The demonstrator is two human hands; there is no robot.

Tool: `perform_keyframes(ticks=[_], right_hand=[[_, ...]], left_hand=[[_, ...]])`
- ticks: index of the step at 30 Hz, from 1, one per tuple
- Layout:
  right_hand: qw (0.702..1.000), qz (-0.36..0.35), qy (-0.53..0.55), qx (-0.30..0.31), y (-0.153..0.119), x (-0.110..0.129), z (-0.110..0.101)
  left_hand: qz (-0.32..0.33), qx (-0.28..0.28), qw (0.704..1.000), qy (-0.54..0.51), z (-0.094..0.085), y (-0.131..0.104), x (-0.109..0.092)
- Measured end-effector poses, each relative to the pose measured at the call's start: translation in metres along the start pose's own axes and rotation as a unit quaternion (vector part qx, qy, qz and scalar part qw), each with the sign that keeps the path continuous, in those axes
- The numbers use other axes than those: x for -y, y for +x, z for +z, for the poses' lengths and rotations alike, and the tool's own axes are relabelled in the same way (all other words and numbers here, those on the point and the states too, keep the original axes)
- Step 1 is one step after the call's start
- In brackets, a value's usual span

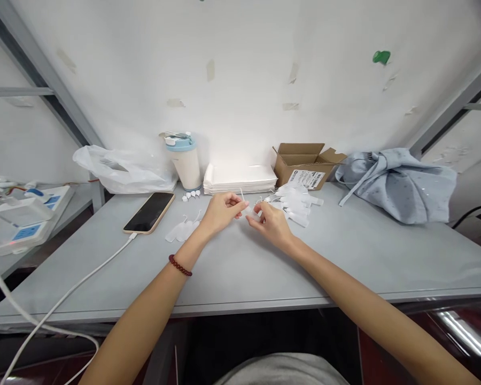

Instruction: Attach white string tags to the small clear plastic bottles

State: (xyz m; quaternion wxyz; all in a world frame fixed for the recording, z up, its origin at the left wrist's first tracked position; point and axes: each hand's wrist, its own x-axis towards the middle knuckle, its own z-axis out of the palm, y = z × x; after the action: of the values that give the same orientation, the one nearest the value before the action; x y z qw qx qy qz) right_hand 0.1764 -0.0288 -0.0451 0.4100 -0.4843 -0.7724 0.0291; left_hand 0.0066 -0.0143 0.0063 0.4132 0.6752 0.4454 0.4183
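Above the middle of the table, my left hand (pixel 224 209) and my right hand (pixel 271 222) are close together. Between them is a small translucent white plastic piece (pixel 251 213), its far end held in my right fingers. A thin white strip (pixel 242 194) rises at my left fingertips, which are pinched; whether it joins the plastic piece I cannot tell. Beside my right hand lies a pile of similar translucent pieces (pixel 299 202) with thin tails. A few more translucent pieces (pixel 182 230) lie left of my left wrist. Several small white round caps (pixel 191 195) sit farther back.
A phone (pixel 149 213) on a charging cable (pixel 92 274) lies at left. Along the wall stand a plastic bag (pixel 124 170), a tumbler (pixel 184 163), a stack of white packets (pixel 240 179), an open cardboard box (pixel 304 166) and a grey-blue cloth bag (pixel 404 184).
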Motion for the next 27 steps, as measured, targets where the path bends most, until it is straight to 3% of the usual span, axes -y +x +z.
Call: perform_keyframes(ticks=[8, 17, 27], right_hand=[[0.995, -0.051, -0.082, -0.026, 0.001, -0.005, 0.002], [0.985, -0.105, -0.135, -0.035, 0.004, -0.006, -0.006], [0.982, -0.12, -0.126, -0.07, 0.005, -0.007, -0.01]], left_hand=[[-0.029, 0.017, 0.999, 0.002, -0.001, -0.001, 0.001], [-0.093, 0.043, 0.989, -0.105, -0.002, -0.001, 0.0], [-0.018, 0.036, 0.994, -0.106, 0.0, -0.001, 0.0]])
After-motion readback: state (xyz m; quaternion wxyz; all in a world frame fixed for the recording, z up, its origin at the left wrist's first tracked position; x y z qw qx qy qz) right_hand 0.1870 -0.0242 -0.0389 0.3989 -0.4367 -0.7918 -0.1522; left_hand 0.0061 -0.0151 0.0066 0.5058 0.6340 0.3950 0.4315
